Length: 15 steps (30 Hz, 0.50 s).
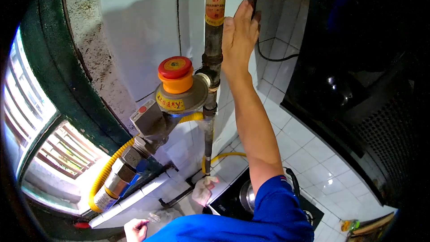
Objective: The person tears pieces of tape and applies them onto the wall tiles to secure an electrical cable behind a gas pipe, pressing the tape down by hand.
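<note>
My right hand (241,38) is raised, its fingers stretched out, beside the dark vertical pipe (212,40) and in front of the white tiled wall corner. Whether it touches the wall or pipe, I cannot tell. A yellow and red label (215,4) is stuck on the pipe just left of the fingers. Below it, a round grey gas device with a red and orange cap (175,74) joins the pipe. Low at the left, my left hand (135,230) has its fingers curled; what they hold, if anything, is hidden. Clear crumpled plastic (163,217) lies close to it.
A yellow corrugated hose (102,177) runs beside a metal meter-like part (118,175) near the green-framed window (56,121). Under my right arm is a black stove (233,193) with a metal pot (247,196). A dark range hood (345,121) hangs at right.
</note>
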Available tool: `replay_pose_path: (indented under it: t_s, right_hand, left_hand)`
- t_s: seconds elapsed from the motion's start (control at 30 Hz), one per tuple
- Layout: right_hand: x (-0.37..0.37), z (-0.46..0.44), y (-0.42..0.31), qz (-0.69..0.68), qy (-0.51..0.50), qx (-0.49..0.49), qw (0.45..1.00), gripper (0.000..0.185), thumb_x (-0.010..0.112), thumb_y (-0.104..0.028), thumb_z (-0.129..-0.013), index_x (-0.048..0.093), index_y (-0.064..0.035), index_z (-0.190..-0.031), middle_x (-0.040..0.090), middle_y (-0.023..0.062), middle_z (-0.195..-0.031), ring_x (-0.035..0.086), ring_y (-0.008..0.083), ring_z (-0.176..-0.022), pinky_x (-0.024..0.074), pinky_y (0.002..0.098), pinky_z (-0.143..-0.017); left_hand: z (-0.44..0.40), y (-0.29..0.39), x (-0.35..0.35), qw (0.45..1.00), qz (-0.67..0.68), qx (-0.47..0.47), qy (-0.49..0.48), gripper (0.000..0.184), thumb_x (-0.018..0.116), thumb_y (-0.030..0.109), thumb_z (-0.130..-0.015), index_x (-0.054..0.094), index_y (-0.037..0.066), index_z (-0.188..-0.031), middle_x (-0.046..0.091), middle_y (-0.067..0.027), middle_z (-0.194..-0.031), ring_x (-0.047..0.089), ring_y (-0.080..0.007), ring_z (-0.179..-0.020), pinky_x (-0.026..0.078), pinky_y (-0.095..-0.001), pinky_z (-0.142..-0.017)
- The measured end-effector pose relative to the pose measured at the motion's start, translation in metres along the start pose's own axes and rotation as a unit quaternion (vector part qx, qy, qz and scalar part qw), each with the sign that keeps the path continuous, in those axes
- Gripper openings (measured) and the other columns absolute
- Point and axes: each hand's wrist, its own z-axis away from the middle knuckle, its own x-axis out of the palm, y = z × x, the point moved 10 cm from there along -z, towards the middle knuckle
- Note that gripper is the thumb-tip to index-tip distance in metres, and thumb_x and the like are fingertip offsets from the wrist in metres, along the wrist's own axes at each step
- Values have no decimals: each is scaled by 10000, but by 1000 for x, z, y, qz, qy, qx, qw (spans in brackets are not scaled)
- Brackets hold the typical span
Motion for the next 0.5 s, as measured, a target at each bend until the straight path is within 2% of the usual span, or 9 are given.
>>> replay_pose_path:
  t_s: [0.03, 0.17, 0.27, 0.33, 0.37, 0.43, 0.47, 0.5]
  right_hand:
    - [2, 2, 2, -1, -16, 6, 1000, 614, 438, -261, -985, 298, 87, -1470, 375, 314, -1463, 398, 485, -1248, 267, 571, -1057]
    - [-4, 3, 0, -6, -1, -20, 1000, 606, 435, -260, -988, 306, 88, -1467, 369, 316, -1469, 402, 490, -1240, 260, 581, -1061]
    - [-1, 3, -9, 41, -15, -66, 997, 609, 414, -269, -995, 291, 84, -1476, 329, 323, -1494, 386, 498, -1268, 272, 581, -1062]
    - [-9, -3, 12, -13, -16, 56, 998, 558, 394, -306, -1012, 410, 81, -1413, 433, 315, -1429, 444, 480, -1241, 327, 535, -1050]
    - [-10, -7, 18, -14, -15, 56, 998, 558, 394, -306, -1012, 410, 81, -1413, 433, 315, -1429, 444, 480, -1241, 327, 535, -1050]
    - [3, -6, 65, -144, -61, 233, 960, 528, 379, -348, -1026, 539, 78, -1294, 569, 290, -1289, 512, 456, -1190, 377, 484, -1027]
    - [0, -6, 69, -145, -61, 235, 959, 528, 379, -348, -1026, 539, 78, -1294, 569, 290, -1289, 512, 456, -1190, 377, 484, -1027]
    - [3, -5, 72, -147, -106, 257, 949, 556, 366, -382, -1038, 508, 70, -1328, 519, 271, -1360, 484, 386, -1250, 355, 430, -1053]
  left_hand:
    - [-1, 8, -2, 1000, 7, -6, 8, 246, 573, -127, -681, 721, -12, -840, 635, -71, -695, 601, -132, -649, 481, -266, -618]
    - [0, 5, -3, 1000, -6, -1, 15, 257, 576, -122, -676, 730, -6, -847, 646, -89, -698, 614, -149, -654, 488, -271, -633]
    - [0, 4, -2, 1000, 12, 5, 13, 251, 582, -117, -686, 732, -3, -851, 648, -90, -702, 617, -148, -658, 489, -276, -634]
    - [0, 12, -3, 1000, -2, 14, 16, 251, 584, -115, -688, 732, -1, -855, 651, -89, -705, 616, -142, -659, 489, -270, -634]
    - [0, 16, -3, 999, -13, 21, 21, 251, 585, -113, -691, 733, 0, -859, 654, -87, -707, 615, -137, -660, 488, -265, -635]
    - [2, 13, -4, 1000, 2, 9, 24, 240, 595, -109, -713, 734, 3, -874, 655, -79, -710, 610, -127, -662, 488, -258, -638]
    - [4, 9, -6, 1000, 14, -3, 23, 230, 605, -104, -734, 736, 7, -888, 656, -71, -714, 604, -118, -663, 487, -252, -641]
    - [5, 7, -8, 1000, 13, -2, 22, 230, 605, -104, -734, 736, 7, -888, 656, -71, -714, 604, -118, -663, 487, -252, -641]
